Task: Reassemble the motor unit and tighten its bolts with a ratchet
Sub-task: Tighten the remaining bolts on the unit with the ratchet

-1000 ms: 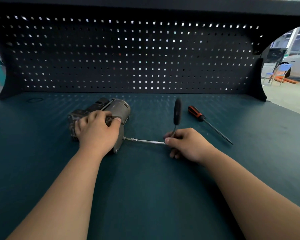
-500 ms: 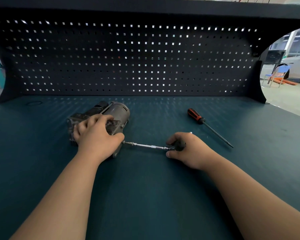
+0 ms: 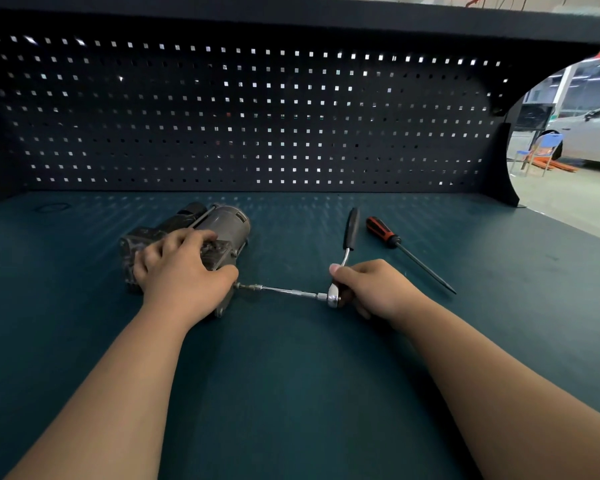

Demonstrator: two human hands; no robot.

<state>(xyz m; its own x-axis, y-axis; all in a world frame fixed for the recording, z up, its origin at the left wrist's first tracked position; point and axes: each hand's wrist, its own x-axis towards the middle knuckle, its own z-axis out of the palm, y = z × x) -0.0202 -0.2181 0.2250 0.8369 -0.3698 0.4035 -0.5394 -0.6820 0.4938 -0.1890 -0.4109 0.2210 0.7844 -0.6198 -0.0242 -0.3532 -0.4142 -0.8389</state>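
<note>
**Clerk:** Item one, motor unit (image 3: 222,225)?

**Checker:** It lay on its side on the bench top (image 3: 291,375), beneath the left hand (image 3: 181,271), whose fingers curled over the housing and gripped it. Cast metal, judged heavy, rigid and not fragile. Best held across the body, clear of the bolt end.

**Clerk:** Item two, ratchet (image 3: 334,296)?

**Checker:** Its head sat at the fingertips of the right hand (image 3: 371,289). Fingers and thumb were closed round the neck, and the black handle rose away beyond the knuckles. A slim extension bar (image 3: 284,290) ran from the head to a bolt (image 3: 238,285) just beside the left thumb. Steel, stiff, probably slick where chromed. The bar might cock off the bolt under side load.

**Clerk:** Sundries?

**Checker:** A screwdriver (image 3: 383,232) with a red-and-black grip lay beyond the right knuckles, untouched. A pegboard (image 3: 257,116) stood behind.

**Clerk:** Markings?

**Checker:** None legible on any item.
</note>
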